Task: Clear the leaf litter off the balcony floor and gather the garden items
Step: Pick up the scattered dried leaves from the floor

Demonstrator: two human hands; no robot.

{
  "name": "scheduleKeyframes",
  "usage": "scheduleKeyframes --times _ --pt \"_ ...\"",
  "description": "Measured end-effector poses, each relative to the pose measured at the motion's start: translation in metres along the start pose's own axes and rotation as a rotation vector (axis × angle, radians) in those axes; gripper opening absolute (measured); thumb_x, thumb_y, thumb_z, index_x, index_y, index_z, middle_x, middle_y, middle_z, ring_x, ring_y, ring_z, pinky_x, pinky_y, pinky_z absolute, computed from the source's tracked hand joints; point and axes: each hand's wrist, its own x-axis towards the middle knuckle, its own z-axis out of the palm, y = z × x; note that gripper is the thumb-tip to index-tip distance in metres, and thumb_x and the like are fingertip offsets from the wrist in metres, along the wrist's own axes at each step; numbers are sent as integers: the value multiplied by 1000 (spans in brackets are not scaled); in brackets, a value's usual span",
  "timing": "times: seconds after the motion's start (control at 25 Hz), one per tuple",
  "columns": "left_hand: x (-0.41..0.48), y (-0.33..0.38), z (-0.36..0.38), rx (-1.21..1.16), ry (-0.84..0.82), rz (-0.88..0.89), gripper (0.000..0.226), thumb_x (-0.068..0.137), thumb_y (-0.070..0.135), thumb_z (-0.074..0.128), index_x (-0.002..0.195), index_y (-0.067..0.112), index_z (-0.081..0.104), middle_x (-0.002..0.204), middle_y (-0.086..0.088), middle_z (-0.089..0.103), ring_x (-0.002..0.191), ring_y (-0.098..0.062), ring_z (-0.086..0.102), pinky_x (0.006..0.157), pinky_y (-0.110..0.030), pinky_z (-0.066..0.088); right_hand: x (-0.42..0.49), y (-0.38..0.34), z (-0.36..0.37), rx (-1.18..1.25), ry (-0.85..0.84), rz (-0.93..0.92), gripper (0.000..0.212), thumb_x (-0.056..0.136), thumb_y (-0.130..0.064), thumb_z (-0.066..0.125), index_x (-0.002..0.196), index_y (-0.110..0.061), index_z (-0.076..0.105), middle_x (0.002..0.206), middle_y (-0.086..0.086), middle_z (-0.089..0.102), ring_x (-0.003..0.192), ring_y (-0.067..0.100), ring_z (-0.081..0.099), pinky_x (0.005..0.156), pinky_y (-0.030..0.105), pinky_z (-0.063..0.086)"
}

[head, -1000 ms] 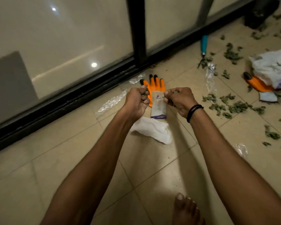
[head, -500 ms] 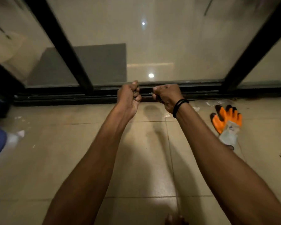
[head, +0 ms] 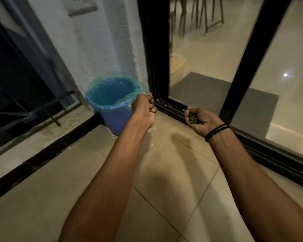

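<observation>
Left hand fisted, contents hidden, right hand cupping leaf litter, I should open both only above the lined bucket beside my left

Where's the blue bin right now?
In the head view, the blue bin stands on the floor at centre-left, in the corner between the white wall and the sliding door frame, just beyond the left hand.

no text, label, brand, number or sign can be read here. the wall plate and the blue bucket show no legible print.
</observation>
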Motion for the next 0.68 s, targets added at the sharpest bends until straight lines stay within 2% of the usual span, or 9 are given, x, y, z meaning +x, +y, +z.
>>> scheduleKeyframes --times 0.16,0.28,0.4,0.44,0.48,0.52,0.56,0.6,0.68 --pt "49 70 -52 -65 162 55 33 98 3 32 70 19 41 52 3 36 32 -5 27 37 -15 20 35 6 98 35 -169 141 20 101 -2 40 83 -2 48 79 11 48 62 12 48 45 19 49" --pt "81 103 -78 -81 298 56 31 94 4 25 70 18 39 61 -1 35 45 -9 32 45 -17 25 64 27 163 -15 -169 183 22 100 0 36 80 1 46 81 14 46 64 14 46 46 19 48" --pt "103 122 -87 -170 330 25 25 96 11 29 79 15 47 76 -4 42 62 -15 42 55 -20 42 83 47 216 -22 -163 178 16 101 -9 39 91 0 47 84 13 43 77 20 47 76 20 50" --pt "108 127 -86 -177 329 33 23 98 18 33 92 13 55 87 -6 50 74 -19 50 68 -26 49 86 52 230 -1 -183 185 17 100 -18 42 101 -3 48 87 13 45 83 22 48 92 26 49" --pt "114 131 -86 -196 292 28 30 98 28 38 111 10 58 104 -9 55 90 -24 56 85 -35 51 88 55 241 5 -225 210 30 98 -31 45 112 -4 47 95 14 48 90 25 50 105 36 43" --pt "117 135 -86 -197 251 7 46 96 39 41 129 9 53 123 -12 55 108 -31 56 100 -47 45 91 57 248 -20 -251 227 49 94 -44 46 125 -5 45 110 17 50 102 31 52 112 48 34" --pt "119 138 -85 -191 226 -11 62 94 51 42 141 11 47 139 -15 50 122 -37 52 108 -56 37 90 58 253 -51 -275 240 68 91 -54 46 140 -7 39 130 22 45 120 40 46 114 57 25" --pt "119 140 -84 -177 216 -14 74 91 62 42 148 14 42 150 -17 43 131 -42 45 111 -63 29 89 60 258 -97 -290 242 79 90 -60 44 149 -10 30 142 26 35 133 45 34 114 63 18" --pt "117 138 -80 -122 258 7 86 90 75 36 156 20 30 162 -15 25 145 -41 29 115 -68 14 87 61 258 -161 -281 230 90 88 -67 42 154 -10 20 152 27 22 142 49 16 113 69 8"
